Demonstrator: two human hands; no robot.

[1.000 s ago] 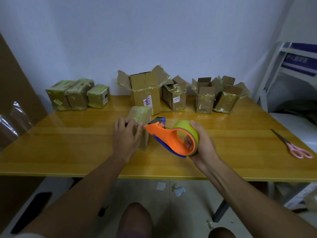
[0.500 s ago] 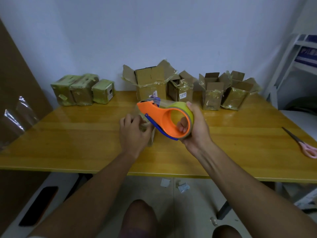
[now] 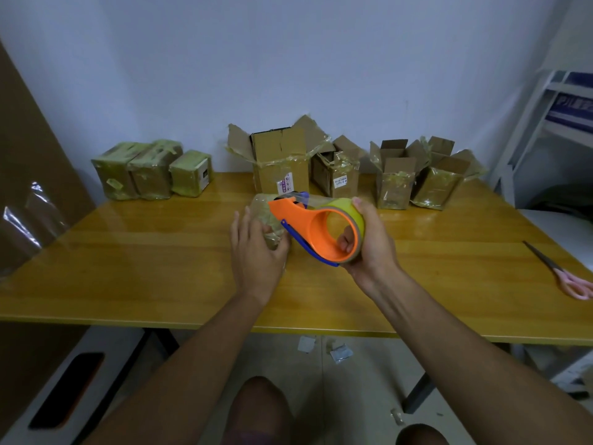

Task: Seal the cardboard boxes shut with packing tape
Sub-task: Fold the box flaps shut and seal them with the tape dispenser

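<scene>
Scissors [image 3: 564, 274] right (3 sealed boxes [image 3: 150, 171] left)

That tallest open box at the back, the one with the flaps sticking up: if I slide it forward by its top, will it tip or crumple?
The tall open box stands higher than its neighbours, so a push near the top would probably tip it; push low instead. Its flaps look torn and bent, so they would likely fold rather than carry force. The glossy table should let it slide easily.
</scene>
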